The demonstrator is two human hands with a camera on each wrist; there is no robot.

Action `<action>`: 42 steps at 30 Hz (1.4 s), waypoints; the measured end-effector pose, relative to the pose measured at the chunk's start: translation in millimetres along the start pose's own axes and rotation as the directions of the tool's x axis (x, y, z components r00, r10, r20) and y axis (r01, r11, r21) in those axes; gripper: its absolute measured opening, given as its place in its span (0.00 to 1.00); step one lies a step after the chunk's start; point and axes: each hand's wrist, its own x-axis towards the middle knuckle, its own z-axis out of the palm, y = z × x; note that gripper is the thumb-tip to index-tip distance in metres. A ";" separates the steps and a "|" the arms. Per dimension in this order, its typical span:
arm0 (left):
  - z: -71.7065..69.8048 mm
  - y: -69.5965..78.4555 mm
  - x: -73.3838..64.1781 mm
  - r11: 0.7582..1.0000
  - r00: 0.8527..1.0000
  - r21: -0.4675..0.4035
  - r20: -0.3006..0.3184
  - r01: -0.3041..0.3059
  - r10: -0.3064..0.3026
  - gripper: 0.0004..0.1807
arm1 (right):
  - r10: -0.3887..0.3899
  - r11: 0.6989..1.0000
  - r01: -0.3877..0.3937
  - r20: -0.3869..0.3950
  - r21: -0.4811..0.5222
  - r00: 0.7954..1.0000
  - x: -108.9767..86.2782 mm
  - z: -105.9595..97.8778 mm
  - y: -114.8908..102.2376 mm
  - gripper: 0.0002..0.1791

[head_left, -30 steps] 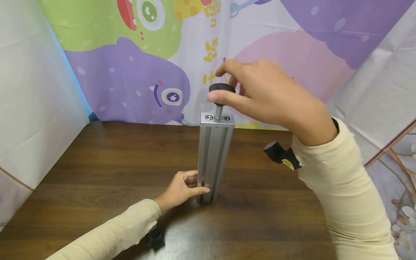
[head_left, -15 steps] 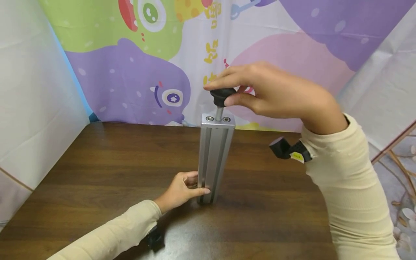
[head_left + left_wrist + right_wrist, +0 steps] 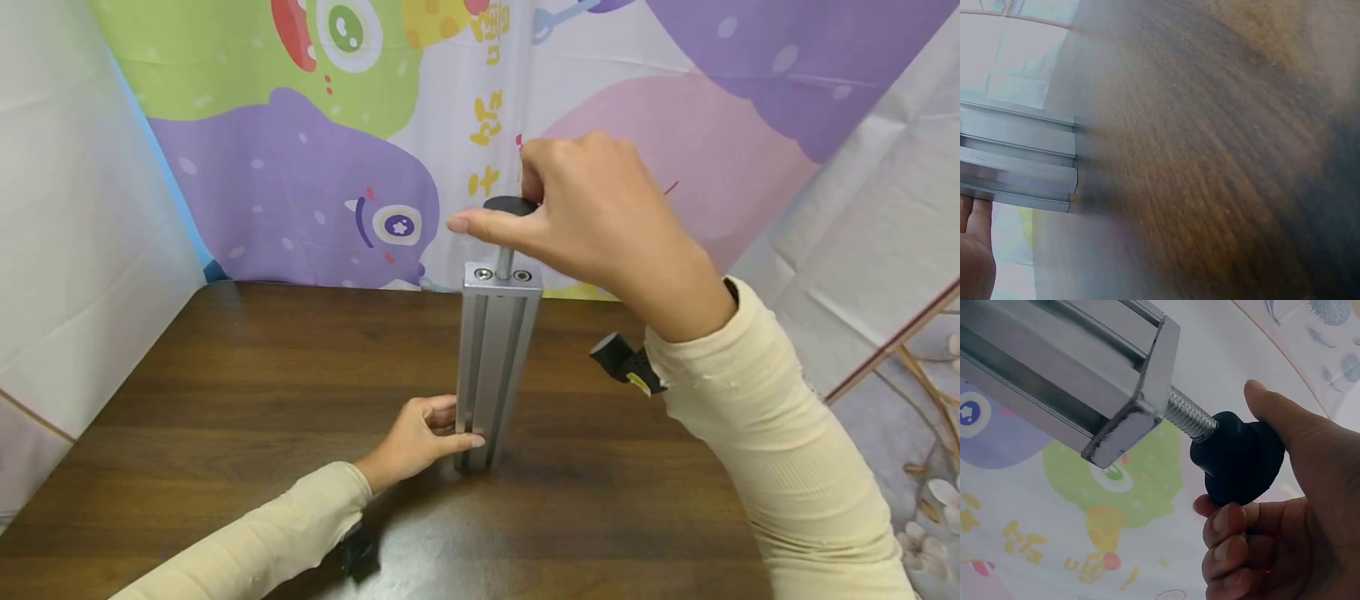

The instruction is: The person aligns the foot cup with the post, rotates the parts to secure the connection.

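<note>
An upright silver aluminium profile [image 3: 491, 367] stands on the wooden table, two screws set in its top end plate [image 3: 502, 275]. Low on it, my left hand [image 3: 412, 437] grips the side, thumb on the front groove and fingers behind. In the left wrist view the profile's foot [image 3: 1022, 159] meets the tabletop. A threaded rod [image 3: 1188, 415] rises from the plate and carries a black lobed knob [image 3: 1238, 456]. My right hand [image 3: 600, 217] holds this knob, its thumb stretched across the near side and its fingers curled at the far side, partly hidden in the head view.
Dark wooden tabletop [image 3: 262, 375] surrounds the profile. Behind it hangs a cartoon-printed cloth [image 3: 300, 183], with a white panel [image 3: 67, 208] at the left. Small black wrist cameras, such as the one on the right sleeve [image 3: 626, 362], stick out below the arms.
My right hand has turned about the knob: its thumb swings left across the front, the fingers curl back from over the top, and the wrist shifts left. My left hand and the profile stay put.
</note>
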 end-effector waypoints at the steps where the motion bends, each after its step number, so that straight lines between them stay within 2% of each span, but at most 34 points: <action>1: 0.1 0.3 -0.1 1.000 1.000 -0.003 0.000 0.000 0.000 0.25 | 0.003 1.000 -0.003 0.002 -0.001 1.000 -0.2 0.1 0.0 0.33; 6: -0.2 0.7 -0.1 1.000 1.000 -0.010 -0.003 -0.004 0.004 0.25 | 0.030 1.000 -0.030 0.052 -0.011 0.998 -0.5 -3.1 -2.1 0.34; 9: -0.4 0.7 0.2 1.000 1.000 0.000 -0.007 -0.003 0.003 0.25 | 0.031 0.999 -0.032 0.134 0.005 0.991 -1.3 -8.0 -0.4 0.33; 11: -0.1 0.8 0.2 1.000 1.000 0.005 -0.009 -0.001 0.001 0.25 | -0.019 0.999 0.008 0.215 0.052 0.976 -1.9 -11.9 5.2 0.32; 12: 0.1 0.8 0.2 1.000 1.000 0.007 -0.009 0.000 0.000 0.25 | -0.065 0.995 0.045 0.256 0.084 0.965 -2.3 -14.1 9.3 0.31; 14: 0.6 0.8 0.2 1.000 1.000 0.008 -0.009 0.003 -0.003 0.25 | -0.190 0.974 0.137 0.323 0.179 0.927 -3.4 -18.4 19.1 0.31; 17: 1.3 0.2 0.6 1.000 1.000 0.007 -0.007 0.004 -0.004 0.25 | -0.416 0.896 0.317 0.334 0.311 0.846 -3.2 -22.0 32.7 0.28; 19: 1.8 0.1 0.9 1.000 1.000 0.004 -0.004 0.003 -0.003 0.25 | -0.514 0.844 0.407 0.311 0.350 0.799 -2.3 -22.8 38.9 0.30; 21: 1.9 -0.3 1.2 1.000 1.000 0.002 0.000 -0.003 0.003 0.25 | -0.567 0.811 0.465 0.285 0.355 0.772 -0.2 -21.4 42.5 0.30; 23: 1.8 -0.6 1.4 1.000 1.000 -0.003 0.001 -0.006 0.006 0.25 | -0.580 0.804 0.485 0.276 0.345 0.766 2.0 -19.4 43.7 0.31; 26: 1.6 -0.8 0.9 1.000 1.000 -0.008 0.002 -0.006 0.006 0.25 | -0.564 0.816 0.481 0.261 0.319 0.783 4.5 -16.5 43.0 0.27; 28: 1.3 -0.9 0.7 1.000 1.000 -0.011 0.001 -0.004 0.004 0.25 | -0.529 0.841 0.462 0.249 0.282 0.811 4.5 -16.6 39.4 0.20; 30: 0.7 -1.2 0.6 1.000 1.000 -0.012 0.002 -0.011 0.011 0.24 | -0.457 0.884 0.407 0.246 0.229 0.855 3.6 -17.4 33.8 0.17; 33: 0.1 -1.3 1.1 1.000 1.000 -0.013 0.003 -0.017 0.017 0.24 | -0.274 0.959 0.248 0.228 0.136 0.934 2.3 -17.4 19.5 0.21; 34: 0.0 -1.1 1.3 1.000 1.000 -0.012 0.003 -0.019 0.019 0.24 | -0.208 0.976 0.190 0.210 0.104 0.955 2.0 -16.3 14.2 0.23; 36: -0.2 -0.8 1.5 1.000 1.000 -0.015 0.002 -0.015 0.015 0.24 | -0.100 0.995 0.097 0.145 0.030 0.984 2.0 -12.7 4.7 0.29; 38: -0.1 0.0 1.7 1.000 1.000 -0.016 0.000 -0.009 0.009 0.24 | -0.029 0.999 0.031 0.063 -0.032 0.998 2.0 -7.8 -1.7 0.34; 40: 0.2 0.5 1.6 1.000 1.000 -0.016 0.000 -0.006 0.006 0.24 | 0.010 0.998 -0.010 0.001 -0.067 1.000 1.8 -4.0 -4.8 0.37; 42: 0.6 1.1 1.4 1.000 1.000 -0.015 0.000 -0.005 0.005 0.24 | 0.036 0.996 -0.038 -0.027 -0.076 0.999 1.6 -1.7 -5.7 0.38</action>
